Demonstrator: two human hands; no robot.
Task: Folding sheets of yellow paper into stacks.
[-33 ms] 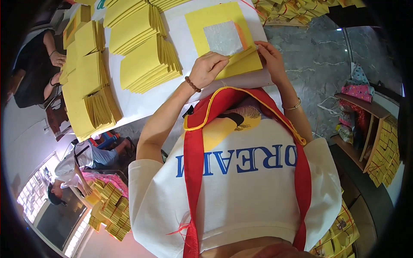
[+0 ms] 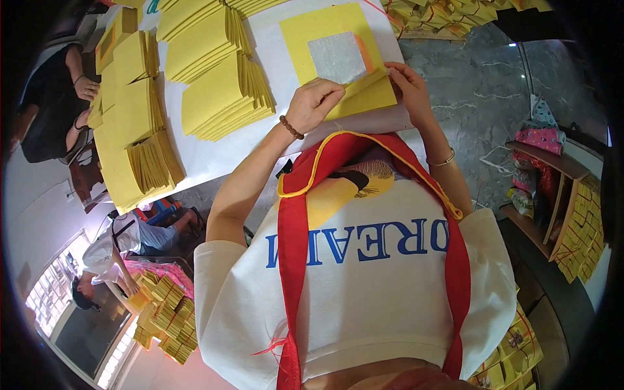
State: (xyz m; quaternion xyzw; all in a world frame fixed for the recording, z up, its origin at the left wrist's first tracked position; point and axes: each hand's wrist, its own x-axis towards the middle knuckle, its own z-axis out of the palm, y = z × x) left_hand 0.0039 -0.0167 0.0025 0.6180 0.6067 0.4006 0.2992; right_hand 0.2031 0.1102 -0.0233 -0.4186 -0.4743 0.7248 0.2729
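Observation:
A yellow paper sheet (image 2: 296, 40) lies near the table's right end, bearing a silver foil square (image 2: 335, 57) with an orange patch along its right side. The sheet's near edge is turned up into a narrow folded strip (image 2: 366, 83). My left hand (image 2: 315, 103) is closed, its thumb and fingers pinching the left end of this strip. At the strip's other end, my right hand (image 2: 411, 91) pinches the paper between thumb and fingertips. Part of the sheet is covered by my left hand.
Fanned stacks of folded yellow paper (image 2: 224, 97) cover the table's left part. Across that end are a co-worker's hands (image 2: 84, 89). Another person (image 2: 123, 240) handles tied yellow bundles (image 2: 170, 312) at lower left. A wooden shelf (image 2: 552, 195) with more bundles stands at right.

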